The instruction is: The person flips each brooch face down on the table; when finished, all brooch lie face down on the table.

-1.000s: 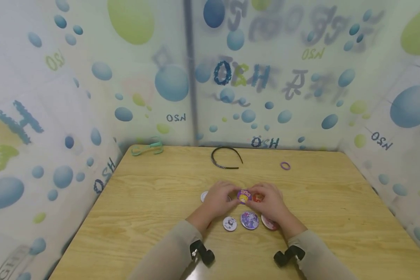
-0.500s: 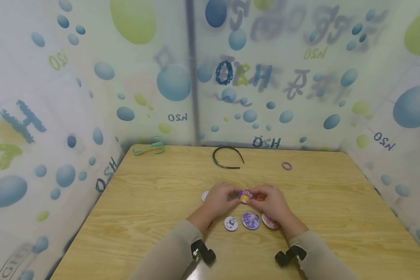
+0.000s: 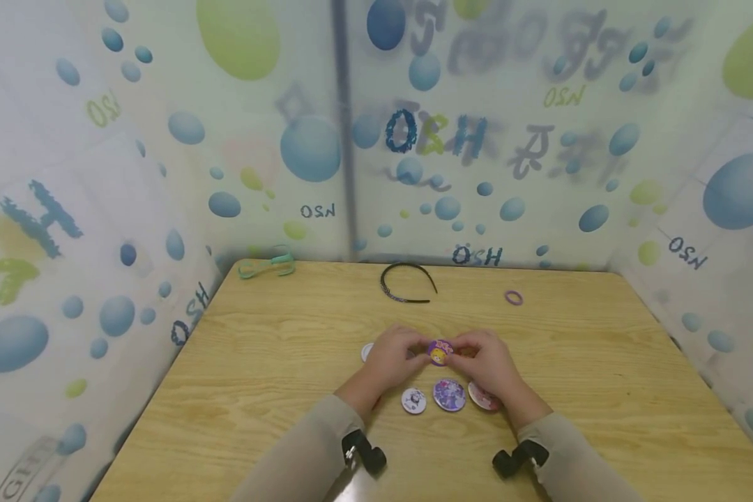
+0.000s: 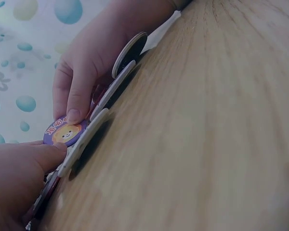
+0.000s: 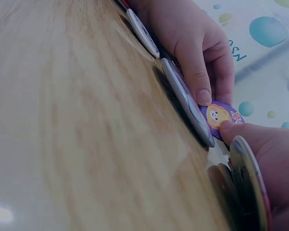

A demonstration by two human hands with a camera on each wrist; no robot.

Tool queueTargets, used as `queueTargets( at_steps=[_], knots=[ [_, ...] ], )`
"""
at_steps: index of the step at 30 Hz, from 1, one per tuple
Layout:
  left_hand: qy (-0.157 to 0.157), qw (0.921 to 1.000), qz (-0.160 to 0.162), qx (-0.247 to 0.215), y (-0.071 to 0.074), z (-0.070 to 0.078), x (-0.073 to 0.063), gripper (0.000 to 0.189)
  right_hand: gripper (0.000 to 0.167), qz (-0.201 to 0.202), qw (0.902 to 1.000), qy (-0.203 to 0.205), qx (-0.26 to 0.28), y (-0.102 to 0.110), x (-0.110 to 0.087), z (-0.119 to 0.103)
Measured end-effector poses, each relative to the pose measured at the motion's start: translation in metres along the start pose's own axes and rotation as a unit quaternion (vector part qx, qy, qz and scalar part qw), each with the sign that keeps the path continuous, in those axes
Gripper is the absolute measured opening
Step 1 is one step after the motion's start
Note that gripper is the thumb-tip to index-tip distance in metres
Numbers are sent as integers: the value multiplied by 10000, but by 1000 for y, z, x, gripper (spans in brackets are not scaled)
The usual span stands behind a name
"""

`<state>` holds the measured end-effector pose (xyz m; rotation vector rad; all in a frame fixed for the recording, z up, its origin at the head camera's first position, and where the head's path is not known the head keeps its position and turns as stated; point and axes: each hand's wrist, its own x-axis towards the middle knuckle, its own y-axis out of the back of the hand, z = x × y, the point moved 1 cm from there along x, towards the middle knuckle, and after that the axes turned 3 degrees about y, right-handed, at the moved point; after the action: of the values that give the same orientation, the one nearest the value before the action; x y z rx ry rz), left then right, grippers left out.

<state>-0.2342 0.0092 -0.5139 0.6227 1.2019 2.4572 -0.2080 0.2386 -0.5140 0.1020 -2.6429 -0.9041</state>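
A purple round badge [image 3: 440, 353] with a yellow cartoon face is pinched between my two hands at the middle of the table. My left hand [image 3: 394, 357] grips its left edge with thumb and fingers; my right hand [image 3: 486, 359] does the same at the right edge. Both thumbs lie on the printed face of the badge [image 4: 66, 132] in the left wrist view. Nearer me lie a white badge [image 3: 413, 401], a purple patterned badge [image 3: 448, 395] and a pinkish badge [image 3: 482, 396], partly under my right hand. A red badge [image 3: 466, 353] is mostly hidden behind my right fingers.
Another white badge [image 3: 367, 351] shows beside my left hand. Towards the back of the wooden table [image 3: 257, 362] lie a black headband [image 3: 385, 284], a purple ring [image 3: 513, 298] and a mint-green clip-like object [image 3: 266, 265]. Patterned curtain walls [image 3: 514, 139] enclose the table's back and sides.
The head view has shifted slightly. Both hands keep their hold on the purple badge, which seems to tilt a little. The other badges have not moved.
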Motion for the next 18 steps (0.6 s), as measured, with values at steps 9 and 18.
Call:
queueTargets(
  at_steps=[9, 18],
  knots=[
    [13, 9998, 67, -196, 1, 0, 0, 26, 11, 16, 9998, 8, 223, 0, 0, 1],
    [181, 9993, 28, -322, 0, -2, 0, 23, 8, 64, 9998, -62, 173, -1, 0, 1]
  ],
)
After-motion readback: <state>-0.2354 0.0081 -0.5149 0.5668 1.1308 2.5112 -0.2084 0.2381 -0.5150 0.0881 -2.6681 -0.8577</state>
